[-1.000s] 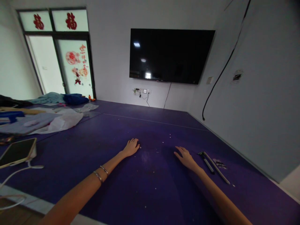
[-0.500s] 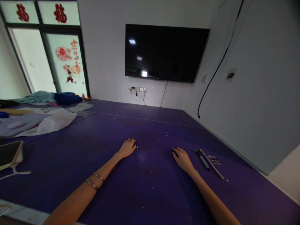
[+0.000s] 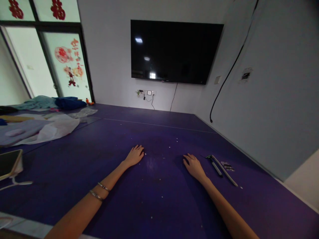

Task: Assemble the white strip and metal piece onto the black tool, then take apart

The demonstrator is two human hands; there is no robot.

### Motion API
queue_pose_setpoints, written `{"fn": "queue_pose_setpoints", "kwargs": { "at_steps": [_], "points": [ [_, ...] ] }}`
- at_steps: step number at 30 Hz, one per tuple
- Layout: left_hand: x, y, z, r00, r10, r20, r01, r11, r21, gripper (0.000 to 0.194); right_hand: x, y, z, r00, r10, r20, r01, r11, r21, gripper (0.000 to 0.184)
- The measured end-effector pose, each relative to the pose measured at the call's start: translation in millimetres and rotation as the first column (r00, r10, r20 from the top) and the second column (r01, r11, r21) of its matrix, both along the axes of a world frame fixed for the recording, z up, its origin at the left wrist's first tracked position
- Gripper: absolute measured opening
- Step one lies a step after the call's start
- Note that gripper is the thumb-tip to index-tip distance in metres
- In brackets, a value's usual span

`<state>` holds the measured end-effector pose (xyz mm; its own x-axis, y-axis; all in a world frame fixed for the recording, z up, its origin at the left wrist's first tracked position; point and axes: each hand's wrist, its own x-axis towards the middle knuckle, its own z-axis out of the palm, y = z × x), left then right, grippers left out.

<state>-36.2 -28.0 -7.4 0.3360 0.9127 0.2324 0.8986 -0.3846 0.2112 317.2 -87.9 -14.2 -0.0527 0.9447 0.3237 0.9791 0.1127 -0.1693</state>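
Observation:
Both of my hands lie palm down on a large purple table (image 3: 159, 205). My left hand (image 3: 135, 155) rests flat with its fingers together and holds nothing. Two bracelets (image 3: 99, 191) circle that forearm. My right hand (image 3: 193, 165) also lies flat, fingers slightly apart and empty. Just to its right sit a long thin metal tool (image 3: 224, 170) and a short dark pen-like piece (image 3: 215, 166), neither touched by the hand. A small dark patterned piece (image 3: 226, 165) lies beside them.
A tablet (image 3: 9, 162) with a white cable sits at the table's left edge. Cloth and plastic sheets (image 3: 42, 127) pile up at the far left. A black TV (image 3: 174, 51) hangs on the far wall, and a grey wall runs along the table's right side.
My hands have stayed flat in the same spots. The view has turned slightly right and tilted down, so the tablet has slid toward the left edge.

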Motion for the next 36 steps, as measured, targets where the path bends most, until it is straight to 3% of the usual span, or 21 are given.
{"fn": "queue_pose_setpoints", "kwargs": {
  "at_steps": [29, 36],
  "points": [
    [-2.8, -1.1, 0.8, 0.999, -0.007, -0.033, 0.008, 1.0, 0.009, 0.048, 1.0, 0.8, -1.7, 0.999, 0.01, -0.043, -0.01, 1.0, 0.003, 0.043],
    [-2.8, -1.4, 1.7, 0.999, -0.006, -0.035, 0.006, 1.0, 0.003, 0.047, 5.1, 2.3, -0.3, 0.988, 0.095, -0.122, -0.086, 0.993, 0.078, 0.043]
  ]
}}
